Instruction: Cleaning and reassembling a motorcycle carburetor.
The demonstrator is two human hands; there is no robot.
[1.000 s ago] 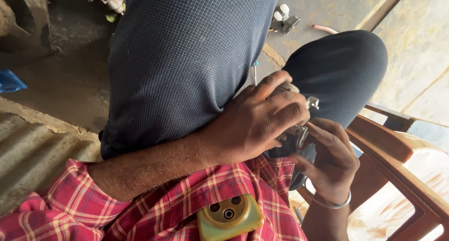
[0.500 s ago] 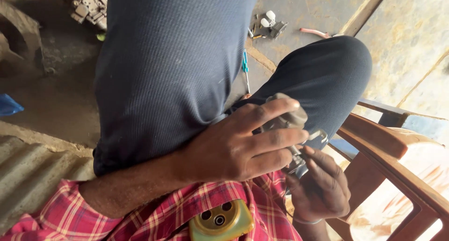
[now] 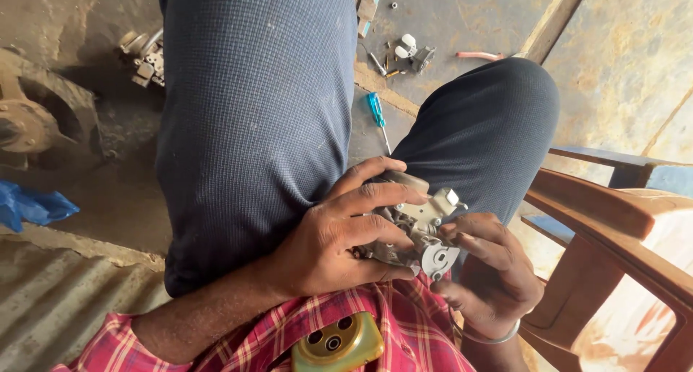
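The person wears dark blue trousers with a fine grid pattern [image 3: 253, 126]. The red checked shirt [image 3: 404, 329] has rolled sleeves. A thin silver bangle [image 3: 484, 337] circles the right wrist.

Dusty concrete floor [image 3: 462, 14], strewn with small workshop bits.
Lying on it: blue-handled screwdriver [image 3: 377, 114] between the knees, white and grey small parts [image 3: 413, 52] further off, pink tube piece [image 3: 479, 55], metal assembly [image 3: 144, 54] at left, crumpled blue plastic [image 3: 29, 207].

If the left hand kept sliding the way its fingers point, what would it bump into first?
The left hand points rightward, fingers wrapped over the grey metal engine part. It already touches that; straight beyond, it would probably meet the right hand, then the wooden chair arm, though depth is unclear.
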